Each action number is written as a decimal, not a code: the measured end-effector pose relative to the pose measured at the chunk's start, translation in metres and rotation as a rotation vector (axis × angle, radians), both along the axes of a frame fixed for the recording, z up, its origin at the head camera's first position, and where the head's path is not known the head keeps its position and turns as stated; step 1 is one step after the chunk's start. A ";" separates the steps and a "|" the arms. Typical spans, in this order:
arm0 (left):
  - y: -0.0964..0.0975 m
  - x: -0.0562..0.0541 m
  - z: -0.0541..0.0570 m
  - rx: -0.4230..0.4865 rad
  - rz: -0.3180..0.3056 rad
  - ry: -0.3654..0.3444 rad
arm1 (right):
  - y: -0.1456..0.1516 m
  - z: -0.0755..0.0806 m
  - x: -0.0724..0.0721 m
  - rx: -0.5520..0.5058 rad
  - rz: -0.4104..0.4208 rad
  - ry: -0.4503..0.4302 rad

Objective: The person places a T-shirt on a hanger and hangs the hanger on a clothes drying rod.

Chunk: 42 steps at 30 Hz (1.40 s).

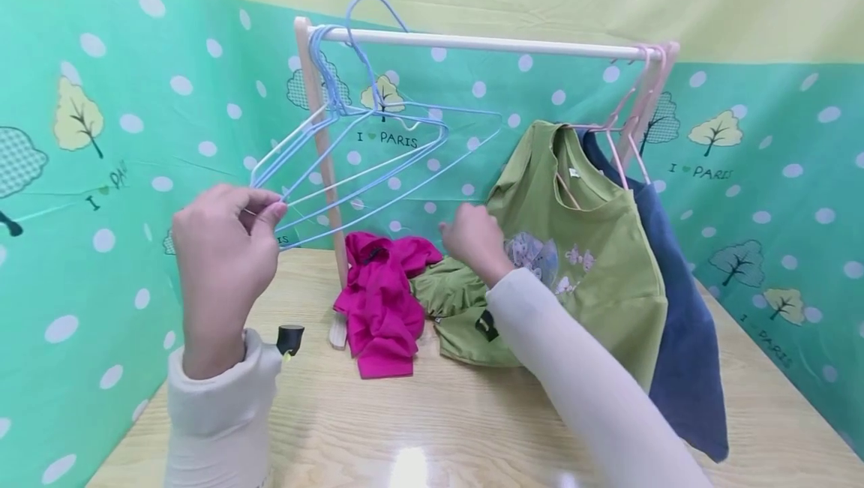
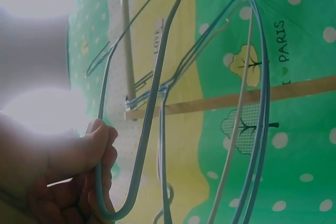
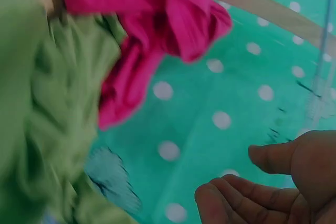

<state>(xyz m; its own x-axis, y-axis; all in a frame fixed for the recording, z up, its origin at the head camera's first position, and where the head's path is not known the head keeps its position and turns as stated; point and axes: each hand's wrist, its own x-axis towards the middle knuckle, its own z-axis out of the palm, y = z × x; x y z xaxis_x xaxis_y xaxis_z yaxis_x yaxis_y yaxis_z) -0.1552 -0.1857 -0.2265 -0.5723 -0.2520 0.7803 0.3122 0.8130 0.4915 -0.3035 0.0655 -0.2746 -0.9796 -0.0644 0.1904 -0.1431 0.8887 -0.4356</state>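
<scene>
My left hand (image 1: 229, 255) pinches one end of a light blue wire hanger (image 2: 153, 90) between thumb and fingers. This hanger is tilted, and its hook stands above the rail (image 1: 472, 41) of a small clothes rack. Behind it, other blue hangers (image 1: 316, 53) and a white one hang at the rail's left end. In the head view my right hand (image 1: 475, 241) is in front of the hanging green T-shirt (image 1: 594, 255). Its fingers are loosely curled around nothing in the right wrist view. A crumpled magenta garment (image 1: 386, 315) lies to its left.
A crumpled green garment (image 1: 466, 345) lies on the wooden table (image 1: 472, 420) beside the magenta one. At the rail's right end, pink hangers (image 1: 616, 152) carry the green T-shirt and a dark blue garment (image 1: 691, 368). A dotted green curtain (image 1: 81, 263) closes off the sides and back.
</scene>
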 end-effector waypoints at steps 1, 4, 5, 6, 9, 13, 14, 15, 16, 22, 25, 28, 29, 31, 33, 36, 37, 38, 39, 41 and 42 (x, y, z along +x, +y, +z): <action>0.000 0.001 0.000 -0.005 -0.003 0.007 | -0.004 -0.008 -0.002 -0.018 0.012 -0.012; 0.001 0.003 0.000 -0.012 -0.015 0.022 | -0.015 -0.029 -0.008 -0.069 0.066 -0.034; 0.001 0.003 0.000 -0.017 -0.014 0.022 | -0.018 -0.035 -0.010 -0.092 0.090 -0.047; 0.001 0.004 0.000 -0.019 -0.016 0.021 | -0.021 -0.041 -0.012 -0.111 0.111 -0.057; 0.000 0.006 0.000 -0.026 -0.025 0.005 | -0.031 -0.057 -0.016 -0.160 0.176 -0.075; -0.002 0.009 0.001 -0.043 -0.040 -0.034 | -0.043 -0.073 -0.018 -0.236 0.241 -0.092; -0.002 0.008 0.001 -0.048 -0.042 -0.048 | -0.046 -0.076 -0.019 -0.262 0.253 -0.098; -0.002 0.008 0.001 -0.051 -0.048 -0.067 | -0.048 -0.079 -0.019 -0.289 0.260 -0.103; -0.002 0.008 0.001 -0.058 -0.053 -0.086 | -0.050 -0.082 -0.019 -0.328 0.261 -0.113; 0.001 0.001 -0.001 -0.131 -0.089 -0.175 | -0.059 -0.094 -0.016 -0.652 0.202 -0.242; 0.002 -0.001 -0.003 -0.157 -0.107 -0.209 | -0.063 -0.099 -0.016 -0.774 0.193 -0.307; 0.005 -0.006 -0.004 -0.190 -0.111 -0.239 | -0.063 -0.103 -0.016 -0.832 0.178 -0.341; 0.006 -0.007 -0.004 -0.200 -0.112 -0.249 | -0.061 -0.103 -0.016 -0.840 0.172 -0.344; 0.009 -0.011 -0.005 -0.220 -0.114 -0.258 | -0.058 -0.103 -0.015 -0.850 0.155 -0.334; 0.012 -0.014 -0.007 -0.229 -0.111 -0.265 | -0.054 -0.102 -0.013 -0.841 0.136 -0.317; 0.015 -0.017 -0.008 -0.237 -0.100 -0.266 | -0.046 -0.099 -0.011 -0.810 0.111 -0.304; 0.016 -0.018 -0.009 -0.239 -0.094 -0.263 | -0.042 -0.098 -0.010 -0.788 0.099 -0.301; 0.016 -0.019 -0.009 -0.242 -0.087 -0.262 | -0.038 -0.096 -0.010 -0.754 0.086 -0.298; 0.017 -0.019 -0.009 -0.247 -0.081 -0.259 | -0.034 -0.093 -0.010 -0.721 0.076 -0.295; 0.017 -0.020 -0.009 -0.251 -0.067 -0.256 | -0.024 -0.088 -0.010 -0.648 0.049 -0.297; 0.016 -0.020 -0.009 -0.251 -0.060 -0.255 | -0.020 -0.085 -0.011 -0.603 0.034 -0.299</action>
